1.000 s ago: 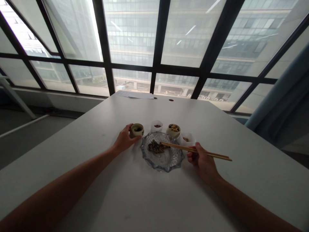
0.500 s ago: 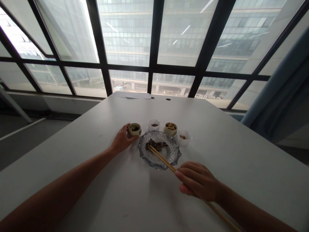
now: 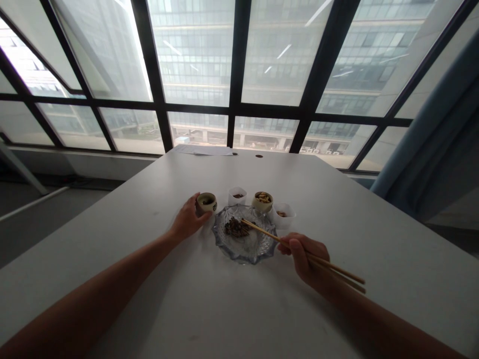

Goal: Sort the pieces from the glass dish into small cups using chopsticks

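Observation:
My left hand point(image 3: 189, 218) is wrapped round the side of a small green cup point(image 3: 206, 203) with something dark inside. In my right hand point(image 3: 306, 253) is a pair of wooden chopsticks point(image 3: 264, 231), their tips over a scalloped glass dish point(image 3: 262, 249). A heap of dark brown pieces point(image 3: 236, 227) lies in the dish, just left of the tips. Behind the dish are a white cup point(image 3: 237, 198) with a few dark pieces and a second green cup point(image 3: 262, 203) full of yellowish pieces. Another white cup point(image 3: 283, 219) at the right holds some brown pieces.
All of this stands on a long white table point(image 3: 179, 294). Papers point(image 3: 204, 150) lie at its far edge near a round hole point(image 3: 259, 156). Beyond are large windows, with a blue curtain point(image 3: 422, 134) at the right.
My right hand has turned and moved slightly up and right, still holding the chopsticks. Their tips have shifted right across the heap. My left hand remains at the green cup.

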`<state>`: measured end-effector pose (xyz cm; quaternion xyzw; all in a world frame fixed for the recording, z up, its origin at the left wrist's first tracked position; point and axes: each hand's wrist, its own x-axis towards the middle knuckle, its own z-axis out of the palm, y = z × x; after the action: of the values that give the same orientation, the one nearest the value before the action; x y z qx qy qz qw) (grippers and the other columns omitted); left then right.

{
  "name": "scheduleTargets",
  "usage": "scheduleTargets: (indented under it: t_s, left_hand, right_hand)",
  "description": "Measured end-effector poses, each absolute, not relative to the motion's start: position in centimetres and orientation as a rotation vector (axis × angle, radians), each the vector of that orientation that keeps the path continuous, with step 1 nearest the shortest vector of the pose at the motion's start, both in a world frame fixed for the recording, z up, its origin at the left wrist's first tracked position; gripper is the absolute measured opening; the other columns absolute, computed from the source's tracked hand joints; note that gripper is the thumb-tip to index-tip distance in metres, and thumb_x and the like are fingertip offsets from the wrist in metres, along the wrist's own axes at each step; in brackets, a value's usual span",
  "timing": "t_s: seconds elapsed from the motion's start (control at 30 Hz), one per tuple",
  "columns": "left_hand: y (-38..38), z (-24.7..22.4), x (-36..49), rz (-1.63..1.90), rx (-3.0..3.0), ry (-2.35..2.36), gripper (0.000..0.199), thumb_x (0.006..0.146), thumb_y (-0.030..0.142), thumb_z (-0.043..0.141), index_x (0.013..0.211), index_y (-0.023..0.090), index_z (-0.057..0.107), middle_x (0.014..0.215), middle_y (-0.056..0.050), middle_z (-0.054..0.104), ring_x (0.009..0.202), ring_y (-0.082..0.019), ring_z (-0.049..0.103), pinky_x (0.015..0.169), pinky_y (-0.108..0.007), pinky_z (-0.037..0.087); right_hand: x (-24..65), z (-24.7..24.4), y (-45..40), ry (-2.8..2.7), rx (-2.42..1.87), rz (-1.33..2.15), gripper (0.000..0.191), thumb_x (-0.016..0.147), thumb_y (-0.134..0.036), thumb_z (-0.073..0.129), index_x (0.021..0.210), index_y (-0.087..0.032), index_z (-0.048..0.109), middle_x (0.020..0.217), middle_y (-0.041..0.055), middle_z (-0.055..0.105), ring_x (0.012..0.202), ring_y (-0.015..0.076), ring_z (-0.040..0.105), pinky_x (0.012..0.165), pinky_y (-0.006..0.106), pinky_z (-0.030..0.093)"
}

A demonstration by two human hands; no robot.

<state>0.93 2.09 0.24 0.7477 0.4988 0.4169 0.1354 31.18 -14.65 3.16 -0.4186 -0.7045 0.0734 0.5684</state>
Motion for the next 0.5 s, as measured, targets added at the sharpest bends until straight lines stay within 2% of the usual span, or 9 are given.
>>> scheduleTargets:
  t_s: [0.2, 0.4, 0.5]
  left_hand:
    - [2.2, 0.1, 0.9, 1.188, 2.177, 1.448, 0.076, 0.077, 0.043, 0.068, 0.141, 0.010, 0.042, 0.138, -0.020, 0.055, 0.128, -0.033, 0.053, 0.110, -0.050, 0.042]
    - [1.5, 1.3, 1.1, 1.309, 2.326, 1.456, 0.070, 0.077, 0.028, 0.062, 0.143, 0.017, 0.040, 0.144, -0.016, 0.050, 0.135, -0.033, 0.045, 0.113, -0.051, 0.037]
    - [0.9, 2.8, 2.1, 1.298, 2.373, 1.467, 0.061, 0.082, 0.031, 0.059, 0.140, 0.019, 0.045, 0.139, -0.014, 0.055, 0.131, -0.031, 0.049, 0.112, -0.051, 0.038]
  right_hand:
    - [31.0, 3.7, -14.7, -1.717, -0.965, 0.236, 0.030, 0.096, -0.043, 0.059, 0.080, -0.024, 0.076, 0.064, 0.0037, 0.069, 0.054, 0.0177, 0.064, 0.052, 0.027, 0.050]
    - [30.6, 3.2, -14.2, -1.427, -1.079, 0.435, 0.044, 0.091, -0.060, 0.062, 0.074, -0.021, 0.073, 0.060, 0.0038, 0.067, 0.051, 0.0169, 0.060, 0.050, 0.027, 0.049]
    - [30.6, 2.8, -13.0, -1.205, -1.038, 0.536, 0.048, 0.089, -0.066, 0.061, 0.078, -0.019, 0.069, 0.060, 0.0037, 0.066, 0.049, 0.0157, 0.058, 0.046, 0.026, 0.048]
